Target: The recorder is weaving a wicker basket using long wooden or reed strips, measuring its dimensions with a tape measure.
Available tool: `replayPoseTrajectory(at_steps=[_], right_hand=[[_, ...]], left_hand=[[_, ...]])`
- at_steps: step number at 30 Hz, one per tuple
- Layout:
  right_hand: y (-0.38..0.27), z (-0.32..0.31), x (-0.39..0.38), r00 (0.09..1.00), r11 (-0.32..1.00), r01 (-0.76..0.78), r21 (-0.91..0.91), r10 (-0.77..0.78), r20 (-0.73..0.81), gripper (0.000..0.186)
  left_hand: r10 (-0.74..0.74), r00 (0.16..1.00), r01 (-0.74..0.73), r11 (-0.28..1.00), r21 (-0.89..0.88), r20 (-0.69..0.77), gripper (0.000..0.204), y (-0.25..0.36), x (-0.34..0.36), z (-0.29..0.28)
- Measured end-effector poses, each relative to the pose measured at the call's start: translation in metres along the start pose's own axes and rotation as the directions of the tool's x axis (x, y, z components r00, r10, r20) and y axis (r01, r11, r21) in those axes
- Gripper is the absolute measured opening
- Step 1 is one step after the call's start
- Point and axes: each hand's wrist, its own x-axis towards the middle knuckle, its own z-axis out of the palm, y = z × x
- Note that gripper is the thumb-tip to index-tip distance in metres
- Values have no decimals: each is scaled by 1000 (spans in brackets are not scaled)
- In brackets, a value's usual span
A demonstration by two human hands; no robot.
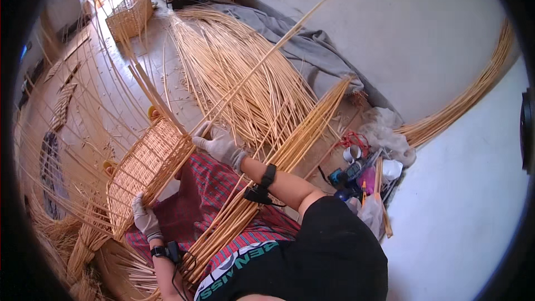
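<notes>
A partly woven wicker basket [147, 161] stands in front of my lap, with long bare stakes rising and fanning out from it. My left hand [146, 218], in a pale glove, grips its near left edge. At the right corner my right hand [218, 145], also gloved, is closed around a long willow rod [267, 60] that slants to the upper right. Its fingertips are partly hidden, so the exact hold on the weave does not show. A red checked cloth [200, 187] covers my lap, and a bundle of rods [231, 212] lies across it under my right forearm.
A wide heap of peeled rods [245, 67] spreads on the floor beyond, beside a grey cloth [312, 58]. A finished-looking basket [129, 18] stands far left. At right are plastic bags [384, 128], a roll of tape [352, 153], a power tool [345, 175] and the wall.
</notes>
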Motion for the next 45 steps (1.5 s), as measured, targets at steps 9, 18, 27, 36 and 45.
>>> replayPoseTrajectory(at_steps=[9, 18, 27, 36, 45], right_hand=[[-6, 2, 0, 999, 999, -41, 4, 41, 2, 12], [-21, 10, 21, 999, 999, -32, 43, 31, 27, 6], [-1, 13, 12, 997, 998, 30, -47, -33, -65, 12], [6, 12, 12, 999, 988, 38, -150, -40, -8, 14], [9, 6, 47, 993, 986, 35, -161, -16, 116, 12]], left_hand=[[1, 1000, -2, 998, -57, -24, 49, -7, 0, 7], [-240, 963, 228, 968, -99, -121, 87, 27, -5, -8], [-122, 967, 121, 993, -18, -222, 93, 15, -12, -1], [-241, 960, 228, 968, -103, -140, 93, 24, -10, -5], [-245, 919, 193, 963, -190, -308, 64, 67, 12, -19]])
